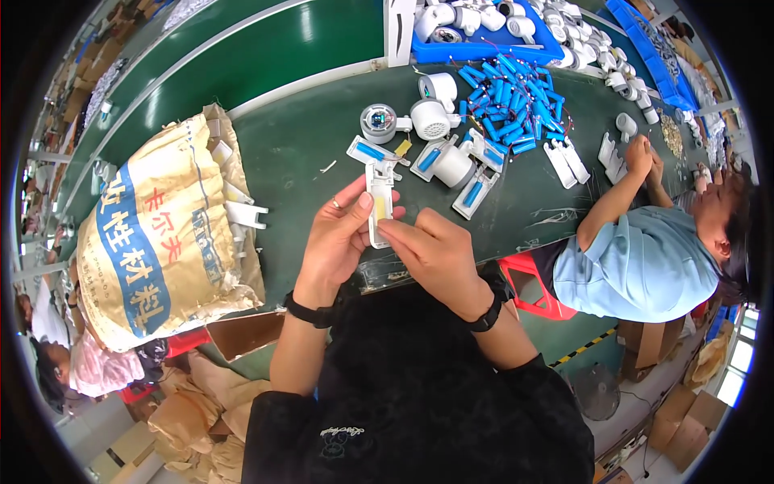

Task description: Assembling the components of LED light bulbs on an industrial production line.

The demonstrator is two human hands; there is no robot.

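Note:
My left hand (339, 234) grips a white plastic housing (377, 181), held upright over the near edge of the green table. A pale yellow strip (381, 208) lies in the housing's recess. The fingers of my right hand (435, 250) pinch the lower end of the same housing. Just beyond my hands lie several white housings with a blue cell in each, such as one housing (476, 192) at the right. Among them stand white round lamp-like heads (430, 119), one showing a circuit board (377, 123). A small yellow piece (402, 148) rests nearby.
Loose blue cells with thin wires (516, 101) form a heap at the far right. Behind it a blue tray (484, 52) holds white heads. A large paper sack (153, 234) of white parts stands at the left. A co-worker in a light blue shirt (645, 262) sits at the right.

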